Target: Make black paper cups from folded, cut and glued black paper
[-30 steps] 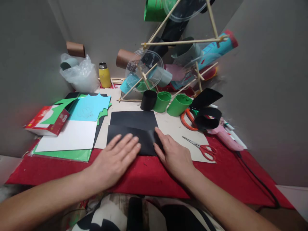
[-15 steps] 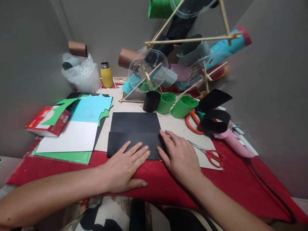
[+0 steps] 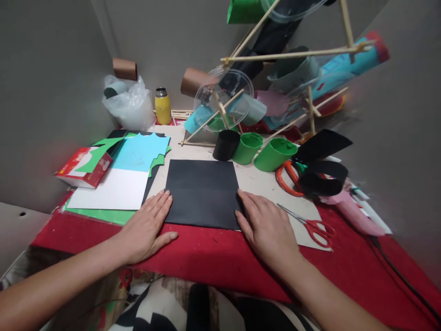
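Note:
A sheet of black paper point(image 3: 202, 195) lies flat on a pale board point(image 3: 258, 188), with a faint crease running across its middle. At its left edge rests my left hand point(image 3: 148, 225), open, the fingertips on the paper's border and the thumb spread on the red cloth. My right hand point(image 3: 267, 220) lies open along the right edge, its fingertips touching the paper. Just right of that hand is a pair of scissors with red handles point(image 3: 315, 227). Behind the paper stand a black paper tube point(image 3: 226, 145) and two green paper tubes point(image 3: 275, 154).
White, blue and green sheets point(image 3: 110, 191) lie at left with a red box point(image 3: 84, 168) on top. A stick frame point(image 3: 292, 54) bearing tubes and plastic lids rises behind. A yellow bottle point(image 3: 162, 108) stands at the back. Orange-handled scissors point(image 3: 287, 179) and black paper loops point(image 3: 324, 177) are at right.
My left hand has slid from the middle of the black paper to its left edge. The paper's near fold now lines up with the rest. The view has shifted slightly left.

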Demonstrator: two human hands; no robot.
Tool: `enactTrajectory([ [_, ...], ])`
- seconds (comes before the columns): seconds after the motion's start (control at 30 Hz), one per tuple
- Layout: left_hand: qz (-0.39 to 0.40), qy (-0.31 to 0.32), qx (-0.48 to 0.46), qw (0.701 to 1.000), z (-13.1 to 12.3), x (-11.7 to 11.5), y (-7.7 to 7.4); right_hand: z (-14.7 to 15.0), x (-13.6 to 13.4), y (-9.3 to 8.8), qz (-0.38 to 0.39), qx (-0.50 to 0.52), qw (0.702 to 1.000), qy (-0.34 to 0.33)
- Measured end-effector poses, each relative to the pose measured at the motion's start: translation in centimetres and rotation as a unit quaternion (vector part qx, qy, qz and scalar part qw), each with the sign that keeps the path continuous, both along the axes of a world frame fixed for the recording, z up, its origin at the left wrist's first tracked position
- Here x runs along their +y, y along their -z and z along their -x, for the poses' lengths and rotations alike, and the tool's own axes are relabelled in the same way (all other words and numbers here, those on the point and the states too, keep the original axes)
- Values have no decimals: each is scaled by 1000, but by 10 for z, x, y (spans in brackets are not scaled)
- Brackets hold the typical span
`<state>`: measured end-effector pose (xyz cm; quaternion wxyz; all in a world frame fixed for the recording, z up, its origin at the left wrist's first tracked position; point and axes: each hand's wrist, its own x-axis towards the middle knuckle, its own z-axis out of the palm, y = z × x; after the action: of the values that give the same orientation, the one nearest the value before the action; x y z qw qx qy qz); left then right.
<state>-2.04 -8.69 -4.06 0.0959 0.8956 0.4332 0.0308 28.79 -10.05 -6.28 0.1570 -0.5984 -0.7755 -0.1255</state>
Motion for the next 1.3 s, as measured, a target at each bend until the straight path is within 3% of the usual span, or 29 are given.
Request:
enactTrajectory([
  [0.07, 29, -53, -72, 996, -4, -4, -3, 0, -1, 1, -4, 8, 1000, -3],
  [0.13, 81, -124, -189, 971, -8, -7, -12, 0, -3, 2, -5, 21, 1000, -9],
  [0.2, 170, -196, -318, 912, -12, -8, -24, -1, -4, 3, -3, 39, 999, -17],
  [0.33, 331, -320, -477, 749, -15, -10, -43, -4, -5, 6, 2, 75, 997, -30],
  [0.43, 371, -353, -515, 688, -18, -10, -45, -5, -6, 6, 7, 94, 995, -36],
  [0.5, 387, -345, -521, 678, -22, -10, -44, -5, -6, 5, 12, 107, 993, -40],
  [0.77, 442, -295, -477, 700, -34, -2, -38, -6, -14, 3, 30, 173, 983, -59],
  [0.9, 428, -280, -460, 726, -35, 2, -30, -9, -14, 4, 44, 208, 975, -60],
  [1.0, 424, -280, -474, 719, -32, 1, -33, -12, -13, 5, 56, 271, 960, -48],
  [1.13, 428, -258, -513, 698, -24, -7, -44, -15, -13, -1, 122, 437, 891, 1],
  [1.3, 474, -277, -527, 649, -9, -20, -43, -14, -18, -22, 260, 611, 745, 55],
])
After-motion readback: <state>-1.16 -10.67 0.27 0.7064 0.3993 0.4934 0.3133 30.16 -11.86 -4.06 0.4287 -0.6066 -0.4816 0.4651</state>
